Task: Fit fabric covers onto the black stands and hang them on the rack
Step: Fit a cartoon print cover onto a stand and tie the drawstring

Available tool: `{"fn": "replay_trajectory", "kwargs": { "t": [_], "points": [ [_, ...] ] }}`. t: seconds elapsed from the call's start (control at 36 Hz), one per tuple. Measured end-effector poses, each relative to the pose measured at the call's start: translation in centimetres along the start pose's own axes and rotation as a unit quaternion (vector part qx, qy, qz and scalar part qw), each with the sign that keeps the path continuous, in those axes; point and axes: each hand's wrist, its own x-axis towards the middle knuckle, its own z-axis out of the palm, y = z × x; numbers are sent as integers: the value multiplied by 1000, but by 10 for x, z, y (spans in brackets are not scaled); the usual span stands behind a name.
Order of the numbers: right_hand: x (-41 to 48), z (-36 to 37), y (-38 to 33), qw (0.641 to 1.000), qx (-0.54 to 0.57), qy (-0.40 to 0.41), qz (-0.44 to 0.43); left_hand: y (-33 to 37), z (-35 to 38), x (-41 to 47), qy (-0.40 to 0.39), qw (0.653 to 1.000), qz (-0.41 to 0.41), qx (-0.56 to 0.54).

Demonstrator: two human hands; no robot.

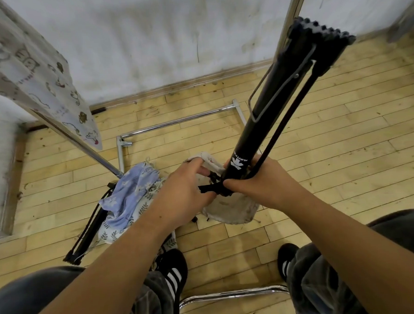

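Head: hands (pixel 179 190) curled round cover (pixel 232 209), stand (pixel 270 100)

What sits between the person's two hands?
Head view: the black stand's lower end and the beige cover, between left hand and right hand.

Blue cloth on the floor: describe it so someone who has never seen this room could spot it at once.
Find the chrome rack base on the wooden floor; cloths are piled by its near-left corner, just left of the left hand. The blue cloth lies on top. It alone is pale blue with white flowers; the leaf-print cloth beneath is white, the held cover beige.
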Motion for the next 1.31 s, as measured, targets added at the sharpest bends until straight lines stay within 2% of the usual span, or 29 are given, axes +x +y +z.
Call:
{"fn": "replay_trajectory", "kwargs": {
  "t": [0.39, 0.61, 0.81, 1.0, 1.17, 1.31],
  "points": [
    [4, 4, 2, 990, -128, 5, -52, 24, -9, -7, -6, 989, 5, -145],
    [3, 8, -4, 986, -150, -13, -74, 29, -8, -8, 32, 990, -8, -138],
    [1, 9, -13, 983, -157, -37, -93, 35, -9, -9, 35, 991, -5, -126],
    [0, 10, -11, 989, -105, -23, -102, 31, -11, -8, 74, 988, -15, -138],
    [3, 0, -4, 986, -134, -35, -94, 17, -11, -4, 74, 989, -18, -124],
    [5, -5, -11, 991, -72, -42, -108, 13, -12, -1, 85, 994, -12, -64]
  ]
}}
